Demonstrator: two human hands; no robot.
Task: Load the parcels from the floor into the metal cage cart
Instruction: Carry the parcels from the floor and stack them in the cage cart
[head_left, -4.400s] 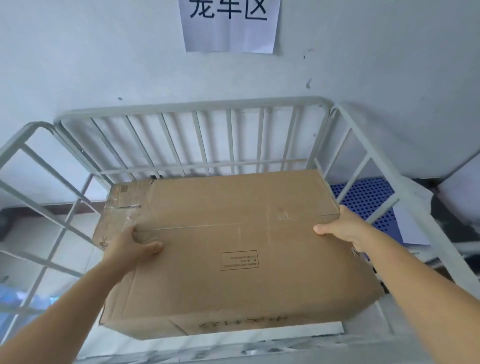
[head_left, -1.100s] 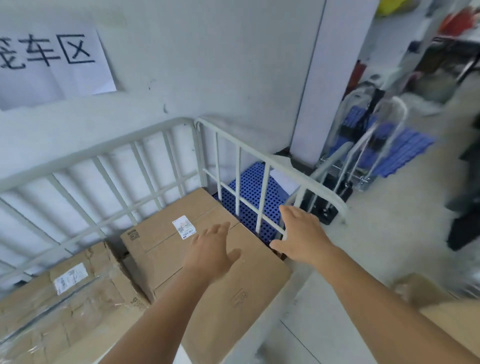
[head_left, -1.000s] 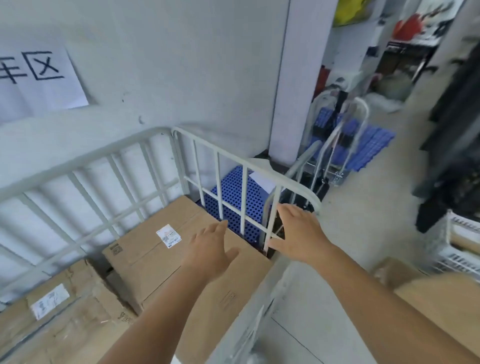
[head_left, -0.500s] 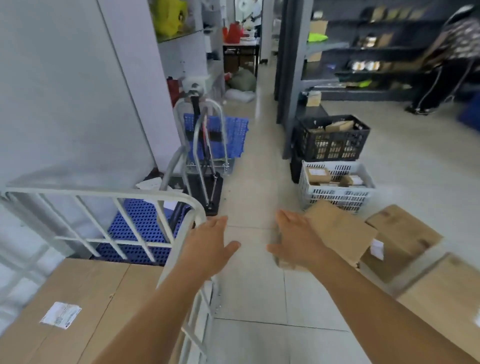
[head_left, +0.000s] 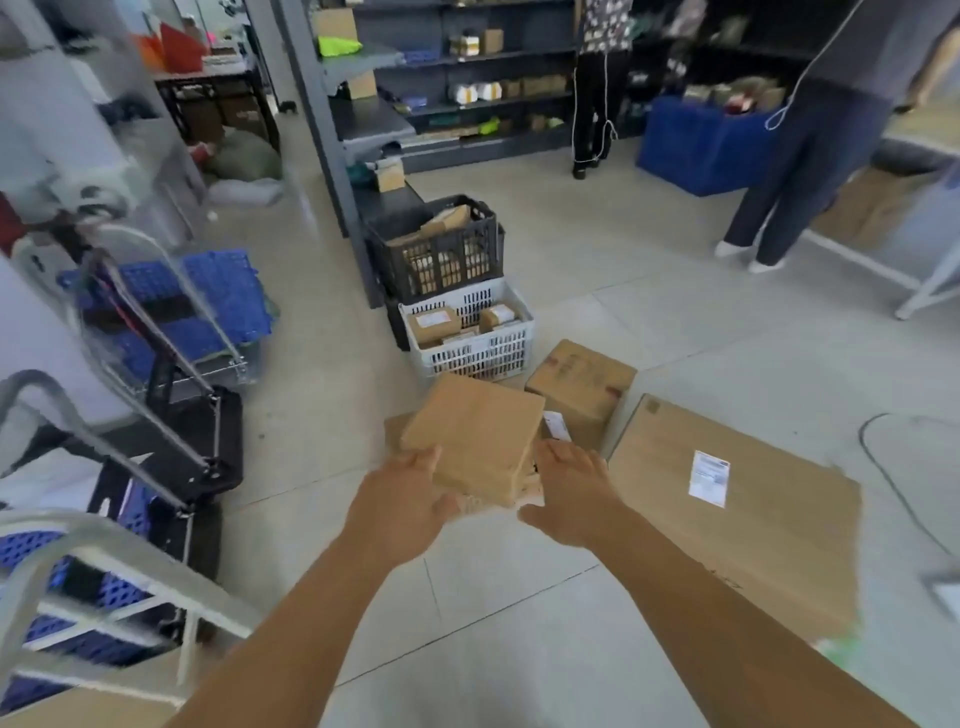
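Several cardboard parcels lie on the tiled floor ahead. A flat brown parcel (head_left: 475, 434) sits tilted on top of another. Behind it is a squarer box (head_left: 582, 384), and to the right a large flat box (head_left: 737, 514) with a white label. My left hand (head_left: 402, 501) and my right hand (head_left: 569, 493) reach out with fingers spread, in front of the tilted parcel's near corners; I cannot tell if they touch it. Only a corner of the white metal cage cart (head_left: 88, 551) shows at lower left, with a cardboard box (head_left: 78, 714) inside.
A white crate (head_left: 470, 340) and a black crate (head_left: 441, 252) of small parcels stand behind the boxes. Folded trolleys (head_left: 176, 364) and blue mats lean at left. Dark shelving (head_left: 441, 83) and two people (head_left: 810, 145) are at the back. A cable (head_left: 893, 488) lies at right.
The view has swung from the cage cart, where I set a large box down, over to the floor. Both empty hands have moved forward to the tilted flat parcel.
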